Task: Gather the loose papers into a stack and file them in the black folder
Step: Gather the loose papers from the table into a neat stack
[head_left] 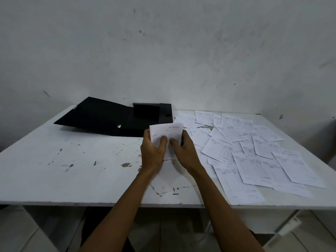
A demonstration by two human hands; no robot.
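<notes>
A small stack of printed white papers [166, 131] stands upright above the middle of the table, held from both sides. My left hand [153, 151] grips its left edge, thumb across the front. My right hand [183, 150] grips its right edge the same way. The black folder [101, 118] lies open at the back left of the table, its box part [151, 112] raised at the right end. Several loose printed papers [251, 151] lie scattered and overlapping on the right half of the table.
The white table [63, 160] has chipped, stained paint and its front edge runs just below my forearms. A grey scuffed wall stands right behind it. The scattered sheets reach close to the table's right and front edges.
</notes>
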